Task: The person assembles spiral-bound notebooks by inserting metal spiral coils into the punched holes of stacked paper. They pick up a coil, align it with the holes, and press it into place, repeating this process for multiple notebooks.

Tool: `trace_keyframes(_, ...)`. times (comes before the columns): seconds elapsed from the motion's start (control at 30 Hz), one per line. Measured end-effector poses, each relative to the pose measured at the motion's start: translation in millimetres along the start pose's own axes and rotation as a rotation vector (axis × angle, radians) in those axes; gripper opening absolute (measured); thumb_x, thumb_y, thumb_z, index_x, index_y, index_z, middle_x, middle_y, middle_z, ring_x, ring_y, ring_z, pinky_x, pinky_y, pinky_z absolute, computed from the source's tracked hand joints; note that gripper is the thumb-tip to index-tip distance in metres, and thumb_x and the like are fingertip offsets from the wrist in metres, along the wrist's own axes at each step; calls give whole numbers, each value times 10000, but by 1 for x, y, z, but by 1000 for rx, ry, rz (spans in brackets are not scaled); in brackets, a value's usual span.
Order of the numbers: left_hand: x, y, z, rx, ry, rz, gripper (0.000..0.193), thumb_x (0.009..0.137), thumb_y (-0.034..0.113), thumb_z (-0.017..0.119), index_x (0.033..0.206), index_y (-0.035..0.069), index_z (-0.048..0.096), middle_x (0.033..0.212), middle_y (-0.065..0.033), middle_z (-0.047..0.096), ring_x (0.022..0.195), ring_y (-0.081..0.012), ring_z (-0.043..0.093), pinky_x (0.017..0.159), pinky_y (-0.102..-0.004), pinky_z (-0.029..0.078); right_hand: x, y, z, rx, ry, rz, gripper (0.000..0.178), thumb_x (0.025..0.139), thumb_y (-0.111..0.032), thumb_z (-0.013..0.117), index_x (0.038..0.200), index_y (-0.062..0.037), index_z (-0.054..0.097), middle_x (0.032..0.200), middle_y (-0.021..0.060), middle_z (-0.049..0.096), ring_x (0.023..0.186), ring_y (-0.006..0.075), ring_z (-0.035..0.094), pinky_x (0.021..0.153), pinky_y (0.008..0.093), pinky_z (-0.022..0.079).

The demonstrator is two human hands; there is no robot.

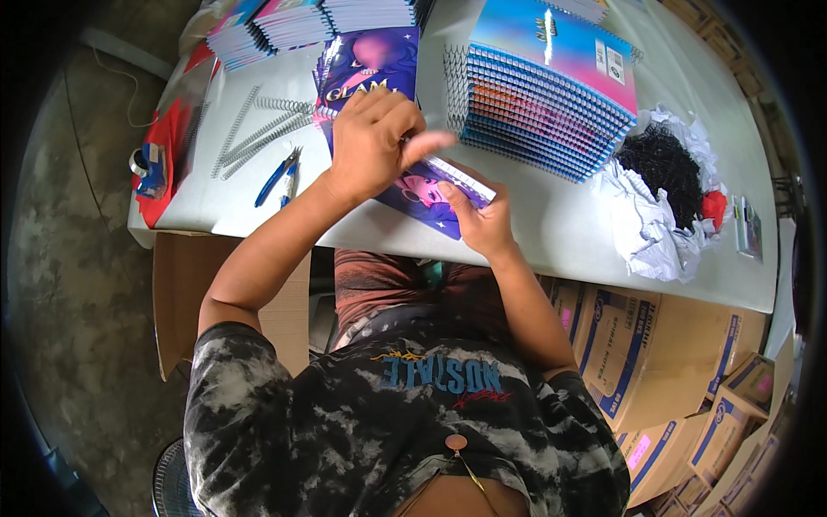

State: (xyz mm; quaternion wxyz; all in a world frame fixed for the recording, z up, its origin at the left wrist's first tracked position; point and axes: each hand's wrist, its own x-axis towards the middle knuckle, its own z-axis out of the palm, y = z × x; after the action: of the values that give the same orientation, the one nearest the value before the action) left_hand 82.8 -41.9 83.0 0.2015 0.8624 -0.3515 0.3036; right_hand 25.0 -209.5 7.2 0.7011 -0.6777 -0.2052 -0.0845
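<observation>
While we are looking down on the white table, we are seeing the right hand pinching a purple notebook by its right end, thumb on top. The notebook is slanting near the table's front edge, partly under the left hand. That hand is showing curled fingers and a jutting thumb; we are failing to tell whether it is holding anything. We are also noting blue-handled pliers and loose wire coils lying leftward, and stacked spiral notebooks sitting rightward.
</observation>
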Motion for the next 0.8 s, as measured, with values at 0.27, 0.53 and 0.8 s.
trace_keyframes(0.27, 14, 4, -33, -81, 264, -4, 242, 727, 244, 704, 645, 68, 558, 624, -53, 564, 534, -222, 506, 517, -325, 379, 3, -3, 2, -95, -59, -153, 337, 801, 2, 594, 1131, -63, 594, 1056, 116, 635, 883, 226, 646, 747, 282, 498)
trace_keyframes(0.53, 17, 2, -27, -80, -573, -487, 450, 846, 423, 532, 625, 34, 581, 525, -112, 540, 462, -300, 511, 481, -376, 420, 6, -16, 9, -358, -190, -400, 461, 677, 34, 628, 1128, -51, 589, 1062, 135, 622, 863, 252, 644, 722, 322, 522)
trace_keyframes(0.8, 44, -8, -27, -26, 256, -199, 389, 848, 419, 519, 987, 67, 606, 955, -149, 606, 875, -312, 581, 688, -384, 469, -1, -11, 16, -278, -106, -338, 495, 666, 81, 595, 1145, -41, 572, 1087, 134, 615, 902, 258, 638, 769, 313, 518)
